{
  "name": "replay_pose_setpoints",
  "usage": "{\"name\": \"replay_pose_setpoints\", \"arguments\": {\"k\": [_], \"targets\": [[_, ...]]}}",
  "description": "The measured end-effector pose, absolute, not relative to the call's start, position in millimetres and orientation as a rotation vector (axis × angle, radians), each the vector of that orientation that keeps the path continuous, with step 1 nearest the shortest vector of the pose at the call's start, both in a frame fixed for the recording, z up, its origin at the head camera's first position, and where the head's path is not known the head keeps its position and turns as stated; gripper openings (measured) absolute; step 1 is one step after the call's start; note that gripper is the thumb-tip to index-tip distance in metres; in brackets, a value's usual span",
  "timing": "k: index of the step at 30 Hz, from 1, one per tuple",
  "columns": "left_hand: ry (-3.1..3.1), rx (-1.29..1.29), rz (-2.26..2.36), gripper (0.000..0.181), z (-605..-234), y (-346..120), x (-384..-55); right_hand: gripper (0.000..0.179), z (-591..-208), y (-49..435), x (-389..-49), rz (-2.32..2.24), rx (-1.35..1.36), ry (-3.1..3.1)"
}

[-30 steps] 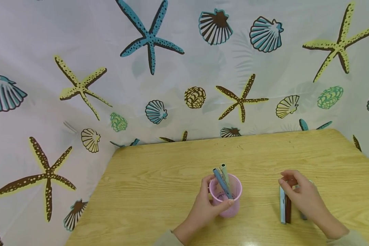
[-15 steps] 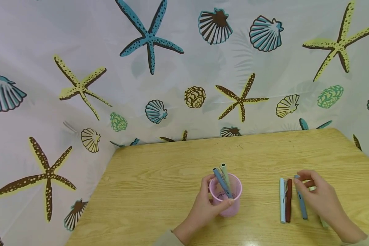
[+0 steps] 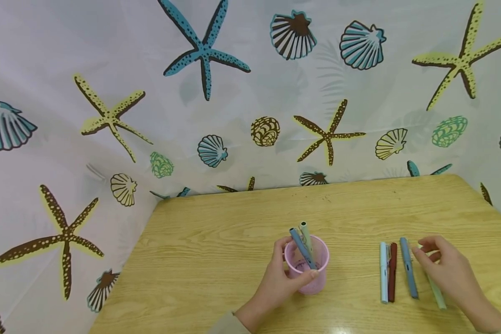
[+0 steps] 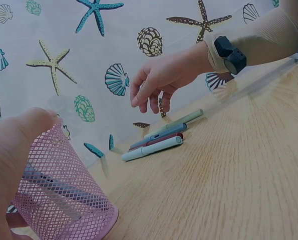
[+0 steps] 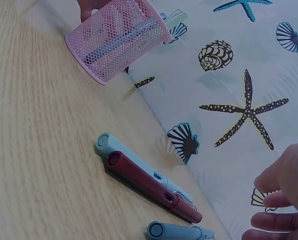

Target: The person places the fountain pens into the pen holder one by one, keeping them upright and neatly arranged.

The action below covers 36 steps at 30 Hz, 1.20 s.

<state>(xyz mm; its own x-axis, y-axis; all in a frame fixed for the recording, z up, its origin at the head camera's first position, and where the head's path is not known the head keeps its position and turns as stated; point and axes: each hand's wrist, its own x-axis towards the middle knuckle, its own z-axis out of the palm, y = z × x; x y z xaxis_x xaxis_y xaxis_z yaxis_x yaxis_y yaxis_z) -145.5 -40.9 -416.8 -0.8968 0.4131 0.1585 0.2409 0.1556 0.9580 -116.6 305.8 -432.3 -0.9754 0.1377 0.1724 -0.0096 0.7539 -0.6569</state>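
Observation:
My left hand (image 3: 277, 276) holds a pink mesh pen cup (image 3: 312, 286) upright on the table, thumb at the near rim, fingers round the far side. Inside lean a blue pen (image 3: 301, 248) and a pale green pen (image 3: 305, 234). Loosely bent and holding nothing, my right hand (image 3: 446, 266) hovers over another pale green pen (image 3: 437, 295), partly covering it in the head view. In the left wrist view a gap shows between that hand and the pens. Left of it lie a blue pen (image 3: 409, 269), a maroon pen (image 3: 392, 272) and a light blue pen (image 3: 383, 273).
The wooden table (image 3: 217, 241) extends left and behind the cup. A white cloth (image 3: 234, 106) printed with starfish and shells hangs along its back and sides. A dark device (image 4: 230, 55) is strapped to the right wrist.
My right hand has shifted rightward, from above the light blue and maroon pens, past the blue pen, to the pale green one. The left hand and cup stay put.

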Motion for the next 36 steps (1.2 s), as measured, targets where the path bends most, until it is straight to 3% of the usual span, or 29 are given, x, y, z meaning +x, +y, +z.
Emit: {"name": "replay_pose_setpoints", "arguments": {"k": [19, 36], "targets": [[2.263, 0.620, 1.850, 0.074, -415, -42, -146, 0.062, -445, 317, -121, 0.983, -0.156, -2.925], [2.249, 0.622, 1.854, 0.075, -417, -41, -145, 0.048, -452, 325, -127, 0.820, -0.138, -2.978]]}}
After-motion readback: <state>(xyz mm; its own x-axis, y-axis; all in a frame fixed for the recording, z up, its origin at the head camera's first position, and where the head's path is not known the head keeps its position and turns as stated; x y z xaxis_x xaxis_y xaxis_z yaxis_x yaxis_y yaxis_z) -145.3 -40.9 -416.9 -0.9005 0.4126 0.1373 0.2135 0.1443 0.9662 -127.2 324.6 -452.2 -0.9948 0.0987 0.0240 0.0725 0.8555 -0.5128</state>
